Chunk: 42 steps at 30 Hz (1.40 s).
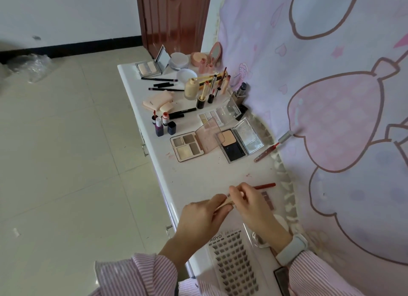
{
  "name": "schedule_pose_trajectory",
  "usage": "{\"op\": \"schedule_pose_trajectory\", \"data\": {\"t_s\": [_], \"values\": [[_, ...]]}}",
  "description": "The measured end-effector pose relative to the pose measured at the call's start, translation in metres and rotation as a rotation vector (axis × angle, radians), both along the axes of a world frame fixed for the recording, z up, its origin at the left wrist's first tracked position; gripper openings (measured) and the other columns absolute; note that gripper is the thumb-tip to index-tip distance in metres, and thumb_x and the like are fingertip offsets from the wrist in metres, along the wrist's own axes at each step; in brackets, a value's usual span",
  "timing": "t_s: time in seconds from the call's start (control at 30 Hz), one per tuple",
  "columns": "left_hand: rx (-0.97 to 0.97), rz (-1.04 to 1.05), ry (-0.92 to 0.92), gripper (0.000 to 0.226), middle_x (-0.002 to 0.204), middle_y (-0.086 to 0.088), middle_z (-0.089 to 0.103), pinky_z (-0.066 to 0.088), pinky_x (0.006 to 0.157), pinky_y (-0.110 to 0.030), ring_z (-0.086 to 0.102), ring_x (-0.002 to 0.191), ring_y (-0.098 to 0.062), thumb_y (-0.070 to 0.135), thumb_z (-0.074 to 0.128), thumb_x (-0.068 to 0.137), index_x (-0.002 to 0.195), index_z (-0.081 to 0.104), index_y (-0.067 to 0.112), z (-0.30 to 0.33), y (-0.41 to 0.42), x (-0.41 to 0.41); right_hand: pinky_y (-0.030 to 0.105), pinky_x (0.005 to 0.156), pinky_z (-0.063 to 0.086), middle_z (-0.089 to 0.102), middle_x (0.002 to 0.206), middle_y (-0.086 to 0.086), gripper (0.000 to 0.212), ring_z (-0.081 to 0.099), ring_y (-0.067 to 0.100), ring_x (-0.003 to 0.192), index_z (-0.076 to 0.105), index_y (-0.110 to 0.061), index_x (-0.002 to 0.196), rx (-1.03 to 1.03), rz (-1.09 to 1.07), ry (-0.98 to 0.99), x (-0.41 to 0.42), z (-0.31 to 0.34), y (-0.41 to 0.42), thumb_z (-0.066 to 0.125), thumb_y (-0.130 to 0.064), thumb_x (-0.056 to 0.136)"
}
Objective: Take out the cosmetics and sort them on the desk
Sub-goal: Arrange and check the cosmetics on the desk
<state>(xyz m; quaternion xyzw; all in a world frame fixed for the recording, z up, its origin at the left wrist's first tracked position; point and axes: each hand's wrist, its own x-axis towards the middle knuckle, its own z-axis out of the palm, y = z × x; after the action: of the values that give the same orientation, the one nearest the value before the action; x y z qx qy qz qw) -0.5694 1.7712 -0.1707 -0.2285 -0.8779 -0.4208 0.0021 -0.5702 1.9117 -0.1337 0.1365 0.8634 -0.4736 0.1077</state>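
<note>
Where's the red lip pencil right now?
In the head view the red pencil lies flat on the desk just beyond the right hand, toward the curtain side, nearer than the open powder compact.

Home bedroom, dressing corner: white worktop (194, 174) crowded with makeup, pink cartoon curtain (331, 97) filling the right, brown wooden door (174, 17) top centre, pale tiled floor (66, 141) on the left.

Soft, even daylight, barely any shadows; a sheen glints off the glossy reddish-brown wooden door (174, 19); wide-angle bending at edges, slightly soft focus throughout.
</note>
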Motion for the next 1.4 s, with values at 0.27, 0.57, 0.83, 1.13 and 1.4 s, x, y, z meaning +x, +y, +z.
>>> {"op": "schedule_pose_trajectory", "data": {"t_s": [0.27,0.57,0.83,1.13,1.4], "values": [[0.24,-0.098,-0.544,0.014,0.054,0.014,0.05,0.032,0.051,-0.012,0.042,0.048,0.0,0.034,0.068,0.081,0.081,0.055,0.03,0.006,-0.01,-0.022,0.01,0.053,0.037,0.053,0.067,-0.006,0.014,0.047,0.0,0.053,0.053,-0.014,0.086,-0.069,0.186,0.161,0.002,0.017,0.01,0.044,-0.007,0.094],[0.485,0.015,-0.489,0.041,0.076,0.013,0.055,0.049,0.053,-0.028,0.05,0.053,-0.007,0.013,0.059,0.089,0.122,0.043,0.033,0.015,-0.029,-0.028,0.013,0.044,0.031,0.048,0.064,0.015,0.025,0.038,0.001,0.044,0.055,-0.007,0.084,-0.313,0.017,0.035,-0.006,0.026,0.024,0.035,0.003,0.094],[0.367,0.097,-0.496,0.017,0.052,0.007,0.04,0.033,0.049,-0.032,0.036,0.046,-0.014,0.026,0.043,0.095,0.08,0.05,0.029,0.021,-0.027,-0.027,0.023,0.067,0.048,0.062,0.085,-0.003,0.027,0.056,0.015,0.075,0.057,-0.025,0.104,-0.212,0.065,0.085,0.007,0.02,0.022,0.047,-0.002,0.091],[0.235,0.175,-0.503,0.037,0.043,0.007,0.04,0.037,0.051,-0.035,0.036,0.043,-0.015,0.036,0.049,0.092,0.06,0.05,0.018,0.022,-0.027,-0.032,0.012,0.054,0.037,0.051,0.068,-0.01,0.011,0.044,-0.006,0.051,0.051,-0.025,0.086,0.117,0.35,-0.124,0.006,0.02,0.02,0.044,-0.023,0.095],[0.516,0.246,-0.743,0.041,0.086,0.002,0.066,0.05,0.072,-0.023,0.061,0.081,-0.009,0.049,0.039,0.088,0.085,0.064,0.017,0.021,-0.031,-0.032,0.016,0.051,0.042,0.056,0.073,0.0,0.013,0.048,0.002,0.053,0.05,-0.011,0.102,-0.331,-0.036,-0.094,0.003,0.01,0.014,0.04,-0.016,0.096]]}}
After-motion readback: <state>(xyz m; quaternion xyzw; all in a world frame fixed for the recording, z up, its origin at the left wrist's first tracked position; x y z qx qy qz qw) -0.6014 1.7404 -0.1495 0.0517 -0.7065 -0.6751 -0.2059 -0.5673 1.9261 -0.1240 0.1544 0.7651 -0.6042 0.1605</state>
